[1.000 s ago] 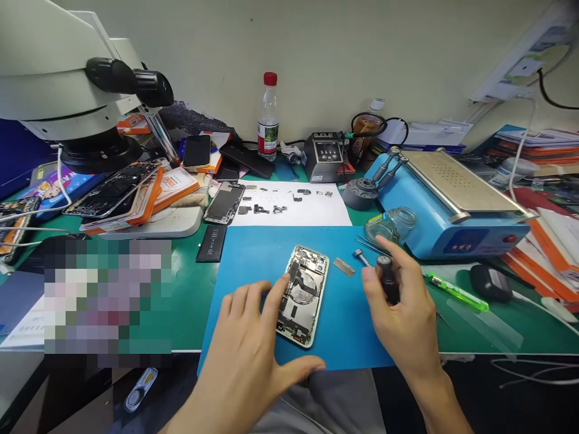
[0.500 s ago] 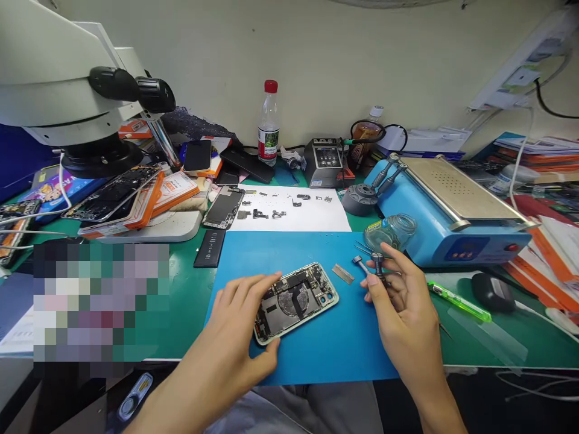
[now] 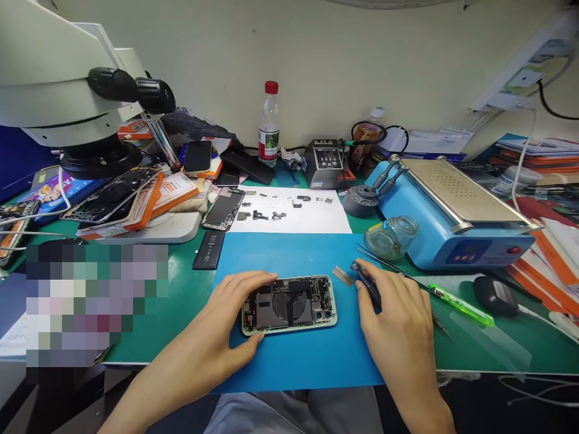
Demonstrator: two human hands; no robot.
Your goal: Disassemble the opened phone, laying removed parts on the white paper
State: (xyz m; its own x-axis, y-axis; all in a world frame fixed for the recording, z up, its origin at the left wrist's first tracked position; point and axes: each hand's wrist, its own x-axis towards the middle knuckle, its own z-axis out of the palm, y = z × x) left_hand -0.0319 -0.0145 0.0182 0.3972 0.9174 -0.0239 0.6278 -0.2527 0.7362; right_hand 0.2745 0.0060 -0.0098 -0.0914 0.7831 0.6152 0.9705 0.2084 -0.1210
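The left hand (image 3: 221, 322) pinches an opened phone (image 3: 294, 304) across its width, fingers along the far edge and thumb on the near one, probably so that the frame stays steady while its exposed insides remain uncovered. The phone lies open side up on the blue mat (image 3: 271, 367), its camera end to the right. The right hand (image 3: 395, 307) is turned palm down, thumb and fingers closed round a dark tool handle (image 3: 371, 292), near a thin metal strip (image 3: 344, 276) and apart from the phone. Behind the mat, small parts (image 3: 260, 215) are spread on a white sheet (image 3: 307, 224), presumably because dark bits show up well there (and would be easily lost on the crowded surface (image 3: 154, 328)).

Compared with half a second ago, the phone has swung from a clear slant to nearly level, the left hand turning with it. The right hand has rolled over and the handle, then more upright, now leans low toward the mat.
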